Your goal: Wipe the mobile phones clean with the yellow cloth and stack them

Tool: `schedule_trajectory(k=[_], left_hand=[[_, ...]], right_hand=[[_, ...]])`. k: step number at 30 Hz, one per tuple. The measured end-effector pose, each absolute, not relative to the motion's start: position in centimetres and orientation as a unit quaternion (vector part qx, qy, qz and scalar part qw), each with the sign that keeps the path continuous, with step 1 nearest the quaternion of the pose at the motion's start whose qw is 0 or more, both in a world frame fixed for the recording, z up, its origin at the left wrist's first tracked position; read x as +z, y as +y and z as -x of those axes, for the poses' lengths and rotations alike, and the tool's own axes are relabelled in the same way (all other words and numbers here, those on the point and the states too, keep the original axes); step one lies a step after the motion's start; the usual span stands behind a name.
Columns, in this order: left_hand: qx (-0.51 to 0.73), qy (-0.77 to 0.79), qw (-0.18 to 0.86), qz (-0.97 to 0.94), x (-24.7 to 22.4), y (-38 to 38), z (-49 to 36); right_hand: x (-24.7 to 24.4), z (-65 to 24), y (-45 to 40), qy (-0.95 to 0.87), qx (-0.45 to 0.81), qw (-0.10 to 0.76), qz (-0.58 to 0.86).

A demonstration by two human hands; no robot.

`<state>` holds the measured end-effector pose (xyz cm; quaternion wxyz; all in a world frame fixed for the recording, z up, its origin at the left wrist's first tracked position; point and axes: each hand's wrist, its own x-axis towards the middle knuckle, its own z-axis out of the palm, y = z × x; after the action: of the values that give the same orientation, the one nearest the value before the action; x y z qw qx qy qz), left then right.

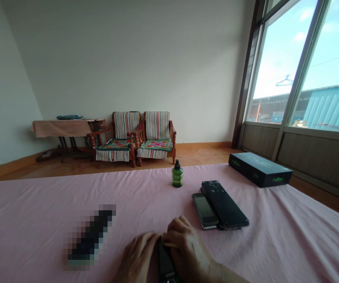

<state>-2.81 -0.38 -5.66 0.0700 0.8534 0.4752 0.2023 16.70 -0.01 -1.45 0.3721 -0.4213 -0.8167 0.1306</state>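
Both hands are low in the view, close together over a pink cloth [128, 196], with a slim, dark handheld device with a glossy face [166, 261] between them. The device points away from the person, its near end cut off by the lower edge of the view.

The left hand [138, 253] comes up from the bottom edge, back upward, knuckles bent and fingers lying close together, reaching forward and inward to the device's far left corner. Whether these fingers pinch it or only rest against it, I cannot tell. The right hand [187, 247] comes in from the lower right, its forearm slanting inward and its wrist near the cloth. Its fingers are curled tightly, pinching the device at the far right corner and along that side; the fingertips are partly hidden.

Beyond the right hand, a silver-edged phone with a dark screen [205, 210] lies beside a long black case with a worn, speckled far end [225, 205]. Farther out stand a small green bottle with a black nozzle [177, 175] and, to the right, a flat black box with green markings [259, 169]. Left of the hands lies a dark, elongated item blurred by pixelation [90, 236].
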Motion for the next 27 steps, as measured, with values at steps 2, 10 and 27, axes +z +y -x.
schedule_trajectory(k=[2,10,27], left_hand=[[0.173,0.487,0.089,-0.851,-5.7,-0.3,2.6],[0.146,0.508,0.17,-0.832,-0.9,-2.5,1.0],[0.169,0.493,0.196,-0.831,0.3,-3.1,0.7]], right_hand=[[-1.7,-16.8,-0.7,-0.813,0.142,0.382,0.415],[-1.2,-17.0,-1.5,-0.812,0.174,0.391,0.397],[-0.3,-16.5,-1.8,-0.827,0.16,0.358,0.401]])
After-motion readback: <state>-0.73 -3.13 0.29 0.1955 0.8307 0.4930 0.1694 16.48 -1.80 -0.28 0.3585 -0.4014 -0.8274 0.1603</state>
